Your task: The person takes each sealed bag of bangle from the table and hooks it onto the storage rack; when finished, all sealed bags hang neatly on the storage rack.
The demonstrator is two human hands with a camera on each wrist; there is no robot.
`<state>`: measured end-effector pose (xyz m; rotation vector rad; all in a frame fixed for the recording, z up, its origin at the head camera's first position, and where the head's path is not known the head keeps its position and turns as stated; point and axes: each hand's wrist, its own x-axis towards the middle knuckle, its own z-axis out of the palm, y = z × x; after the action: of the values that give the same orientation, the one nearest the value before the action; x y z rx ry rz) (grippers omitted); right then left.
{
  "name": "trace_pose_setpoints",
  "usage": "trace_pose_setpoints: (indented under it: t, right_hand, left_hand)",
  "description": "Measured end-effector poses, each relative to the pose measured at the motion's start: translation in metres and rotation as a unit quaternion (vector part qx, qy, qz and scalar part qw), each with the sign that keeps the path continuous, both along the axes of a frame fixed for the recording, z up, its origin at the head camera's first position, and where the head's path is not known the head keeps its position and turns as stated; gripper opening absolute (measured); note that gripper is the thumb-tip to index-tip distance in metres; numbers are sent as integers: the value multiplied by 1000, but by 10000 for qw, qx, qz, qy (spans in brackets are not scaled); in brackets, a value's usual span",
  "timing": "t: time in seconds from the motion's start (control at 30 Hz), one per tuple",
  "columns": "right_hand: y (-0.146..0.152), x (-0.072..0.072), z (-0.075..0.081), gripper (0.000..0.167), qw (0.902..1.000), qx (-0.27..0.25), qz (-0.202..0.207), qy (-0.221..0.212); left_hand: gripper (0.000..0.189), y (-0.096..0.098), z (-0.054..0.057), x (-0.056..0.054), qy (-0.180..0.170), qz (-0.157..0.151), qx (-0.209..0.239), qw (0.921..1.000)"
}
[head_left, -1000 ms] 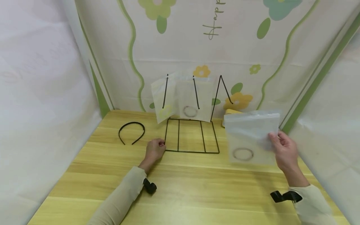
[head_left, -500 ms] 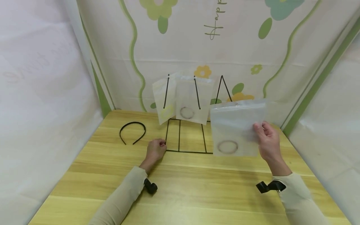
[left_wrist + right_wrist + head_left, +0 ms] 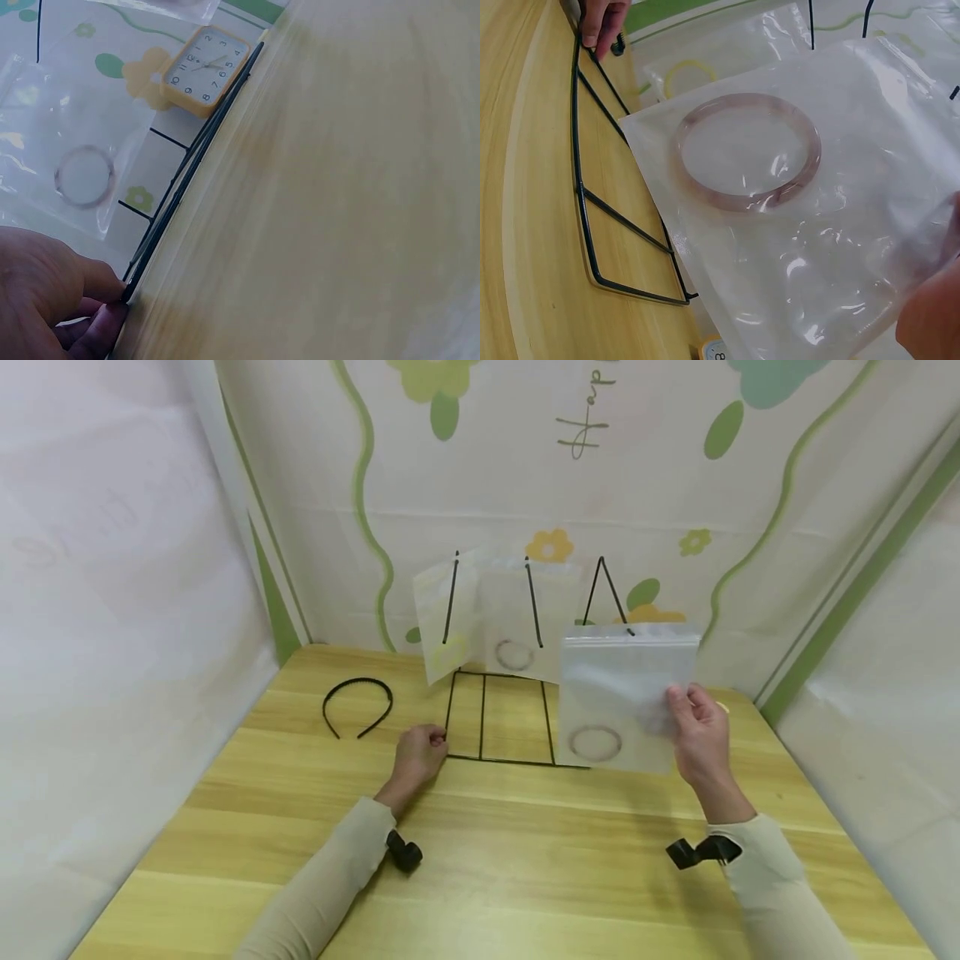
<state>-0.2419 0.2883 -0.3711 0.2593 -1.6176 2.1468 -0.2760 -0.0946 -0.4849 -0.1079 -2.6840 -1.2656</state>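
My right hand (image 3: pixel 701 739) grips the right edge of a clear zip bag (image 3: pixel 622 685) with a pinkish bangle (image 3: pixel 746 202) inside. The bag's top lies at the tip of the right hook of a black wire rack (image 3: pixel 517 762); whether the hook passes through it I cannot tell. My left hand (image 3: pixel 418 756) pinches the front left corner of the rack's base. On the middle hook hangs another zip bag (image 3: pixel 555 610) with a bangle, and on the left hook one (image 3: pixel 435 606) with a yellow ring-shaped item (image 3: pixel 450 652).
A black headband (image 3: pixel 358 682) lies on the wooden table (image 3: pixel 480 860), left of the rack. Behind the rack's right side stands a yellow-framed clock (image 3: pixel 206 67), mostly covered by the held bag in the head view. A patterned cloth (image 3: pixel 465 477) hangs at the back.
My right hand has brought the bag leftward, from beside the rack to the right hook's tip. The left hand stays on the rack's corner. The hanging bags have swung slightly.
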Motion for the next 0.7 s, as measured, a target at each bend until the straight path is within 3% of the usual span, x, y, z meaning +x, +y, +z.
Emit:
trace_pose_setpoints:
  t: [0.3,0.53,0.7]
  right_hand:
    - [-6,-16,-3,15,9996,-101,-60,-244]
    - [-7,-37,-7,11,9990,-239,-62,-376]
    - [-5,-54,-8,12,9977,-236,-332,-533]
  left_hand:
    - [23,-1,1,0,40,-15,-49,10000]
    - [23,-1,1,1,8,5,6,10000]
    - [24,-1,1,2,-59,-29,38,10000]
